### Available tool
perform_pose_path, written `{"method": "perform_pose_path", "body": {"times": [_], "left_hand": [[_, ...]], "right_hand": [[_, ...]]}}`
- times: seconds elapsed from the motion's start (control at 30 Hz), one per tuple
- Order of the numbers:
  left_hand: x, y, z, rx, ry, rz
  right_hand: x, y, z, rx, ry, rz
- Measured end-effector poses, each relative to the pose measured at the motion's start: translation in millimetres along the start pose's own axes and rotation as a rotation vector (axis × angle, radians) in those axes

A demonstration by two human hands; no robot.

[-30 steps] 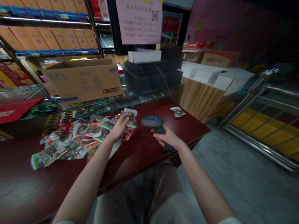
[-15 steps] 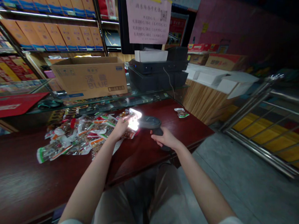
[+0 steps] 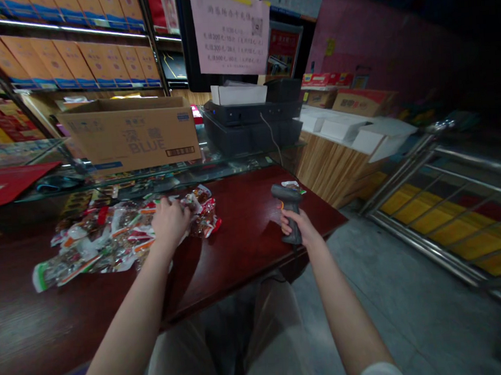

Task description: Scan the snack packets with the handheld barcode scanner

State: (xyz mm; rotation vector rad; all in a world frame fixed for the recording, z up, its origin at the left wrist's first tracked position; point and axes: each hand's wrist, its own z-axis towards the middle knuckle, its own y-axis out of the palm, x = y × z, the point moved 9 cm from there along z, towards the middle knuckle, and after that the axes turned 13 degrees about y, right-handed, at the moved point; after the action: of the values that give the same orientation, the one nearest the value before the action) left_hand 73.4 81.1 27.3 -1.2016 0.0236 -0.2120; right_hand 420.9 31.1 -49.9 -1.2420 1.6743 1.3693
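My left hand (image 3: pixel 170 222) lies palm down on a heap of small clear snack packets (image 3: pixel 122 238) with red, orange and green print, and its fingers are hidden among them. My right hand (image 3: pixel 297 224) is shut around the grip of a dark grey handheld barcode scanner (image 3: pixel 289 205), whose head points up and to the left. Just beyond the scanner head, a single snack packet (image 3: pixel 291 185) lies apart from the heap. Both hands are over a dark red wooden counter (image 3: pixel 246 250).
Behind the counter stands a glass display case (image 3: pixel 156 173) with a cardboard box (image 3: pixel 128 135) on it. Further back are a black device stack (image 3: pixel 250 125) and a pink paper notice (image 3: pixel 230 33). White boxes (image 3: pixel 349 128) sit on a wooden counter at right, beside a steel railing (image 3: pixel 421 199).
The scanner has moved right, away from the heap, and now stands more upright. My left hand has moved left onto the heap, and the bright glare on the packet has gone.
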Motion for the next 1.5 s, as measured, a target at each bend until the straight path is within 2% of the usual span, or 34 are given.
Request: {"method": "perform_pose_path", "body": {"times": [0.1, 0.13, 0.2, 0.3, 0.37, 0.47, 0.57, 0.67, 0.77, 0.9, 1.03, 1.23, 1.4, 1.5], "left_hand": [[20, -14.8, -4, 0.169, 0.053, 0.135], [31, -15.7, -3, 0.196, 0.085, 0.15], [66, -7.6, 2, 0.178, 0.21, 0.124], [139, 30.0, 19, -0.028, 0.467, -0.072], [188, 60.7, 31, -0.176, 0.54, -0.254], [257, 97.4, 51, -0.274, 0.607, -0.412], [300, 129.7, 67, -0.361, 0.54, -0.481], [320, 146.6, 72, -0.387, 0.496, -0.495], [320, 145.7, 70, -0.334, 0.492, -0.497], [301, 132.3, 67, -0.263, 0.515, -0.461], [274, 127.6, 63, -0.344, 0.583, -0.482], [217, 121.2, 59, -0.362, 0.438, -0.583], [186, 115.0, 41, -0.4, 0.327, -0.793], [165, 107.3, 27, -0.383, 0.258, -1.009]], "right_hand": [[4, -14, -1, -0.014, -0.041, 0.124], [5, -17, -1, -0.02, -0.056, 0.155], [5, -23, -1, -0.036, -0.087, 0.213], [2, -31, -3, -0.043, -0.138, 0.312], [0, -37, -4, -0.032, -0.168, 0.372], [-2, -42, -7, 0.0, -0.204, 0.421], [-2, -46, -9, 0.066, -0.218, 0.423], [-1, -47, -9, 0.13, -0.205, 0.391], [-1, -46, -7, 0.144, -0.18, 0.369], [0, -45, -5, 0.116, -0.174, 0.376], [-1, -43, -5, 0.069, -0.18, 0.415], [-3, -39, -6, 0.052, -0.168, 0.361], [-7, -38, -7, 0.102, -0.161, 0.295], [-5, -26, -11, 0.111, -0.13, 0.215]]}}
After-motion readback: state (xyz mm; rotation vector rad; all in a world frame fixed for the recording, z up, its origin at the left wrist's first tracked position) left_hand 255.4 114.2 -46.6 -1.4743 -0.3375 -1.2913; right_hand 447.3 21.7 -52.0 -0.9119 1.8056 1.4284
